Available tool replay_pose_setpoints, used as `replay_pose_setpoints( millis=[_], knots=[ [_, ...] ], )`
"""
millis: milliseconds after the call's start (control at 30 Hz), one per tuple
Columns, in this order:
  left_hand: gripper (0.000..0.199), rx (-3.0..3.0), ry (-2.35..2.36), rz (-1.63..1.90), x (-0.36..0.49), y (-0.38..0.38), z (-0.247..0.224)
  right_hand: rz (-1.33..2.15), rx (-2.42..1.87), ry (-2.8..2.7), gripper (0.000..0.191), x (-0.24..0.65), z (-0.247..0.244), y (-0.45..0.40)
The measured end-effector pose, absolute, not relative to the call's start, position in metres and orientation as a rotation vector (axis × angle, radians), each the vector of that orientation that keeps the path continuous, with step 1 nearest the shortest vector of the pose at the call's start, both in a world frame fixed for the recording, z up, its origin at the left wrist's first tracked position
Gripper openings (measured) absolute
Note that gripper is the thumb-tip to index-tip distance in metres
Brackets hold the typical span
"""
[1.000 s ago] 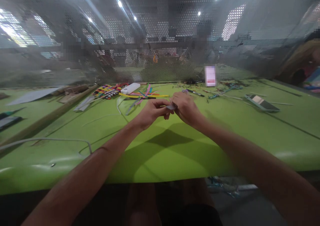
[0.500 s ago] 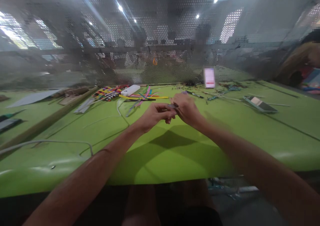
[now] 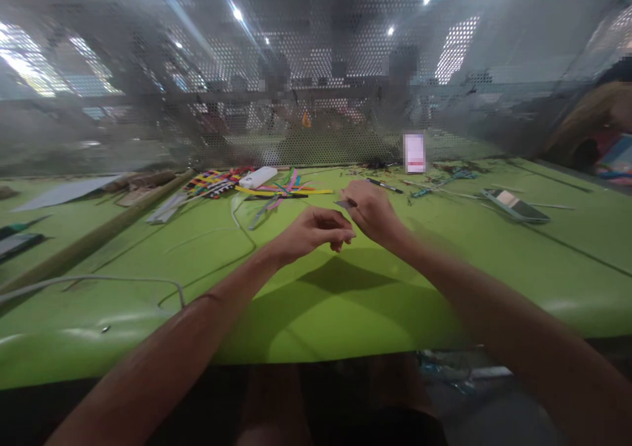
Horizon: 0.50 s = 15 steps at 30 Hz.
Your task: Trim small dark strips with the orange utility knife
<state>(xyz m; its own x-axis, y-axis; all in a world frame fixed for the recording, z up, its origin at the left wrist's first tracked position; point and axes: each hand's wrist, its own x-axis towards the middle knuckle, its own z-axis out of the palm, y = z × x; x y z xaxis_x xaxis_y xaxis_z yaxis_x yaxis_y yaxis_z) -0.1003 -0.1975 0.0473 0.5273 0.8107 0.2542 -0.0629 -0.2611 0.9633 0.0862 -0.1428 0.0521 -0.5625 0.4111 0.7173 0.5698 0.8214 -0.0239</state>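
Over the middle of the green table [image 3: 345, 327], my left hand [image 3: 320, 230] is closed, its fingertips pressed together. Whatever those fingertips hold is too small to make out. My right hand [image 3: 368, 207], just beyond it to the right, is closed around a small grey flat piece [image 3: 344, 203] whose tip sticks out to the left. Behind the hands lie crossed coloured strips [image 3: 284, 192] and a black pen [image 3: 384, 186]. A colourful woven piece [image 3: 214, 184] is beside a white device [image 3: 260, 177].
A wooden pole [image 3: 99, 238] and a white cable [image 3: 118, 278] lie at the left. On the right rests a phone [image 3: 514, 205]. A perforated metal screen [image 3: 326, 136] stands along the back. Part of another person [image 3: 587, 120] shows at the far right.
My left hand has moved slightly down and right, away from the grey piece, and its fingers have curled. The grey piece remains with my right hand, which has shifted slightly right.
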Motion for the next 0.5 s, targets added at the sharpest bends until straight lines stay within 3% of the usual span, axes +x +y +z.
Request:
replay_pose_setpoints(
  millis=[200, 500],
  knots=[
    [0.022, 1.634, 0.645, 0.864, -0.101, -0.197, 0.046, -0.254, -0.757, -2.220, 0.030, 0.090, 0.057, -0.145],
    [0.032, 1.391, 0.725, 1.249, -0.100, -0.187, 0.046, -0.284, -0.751, -2.025, 0.036, 0.089, 0.060, -0.143]
  ],
)
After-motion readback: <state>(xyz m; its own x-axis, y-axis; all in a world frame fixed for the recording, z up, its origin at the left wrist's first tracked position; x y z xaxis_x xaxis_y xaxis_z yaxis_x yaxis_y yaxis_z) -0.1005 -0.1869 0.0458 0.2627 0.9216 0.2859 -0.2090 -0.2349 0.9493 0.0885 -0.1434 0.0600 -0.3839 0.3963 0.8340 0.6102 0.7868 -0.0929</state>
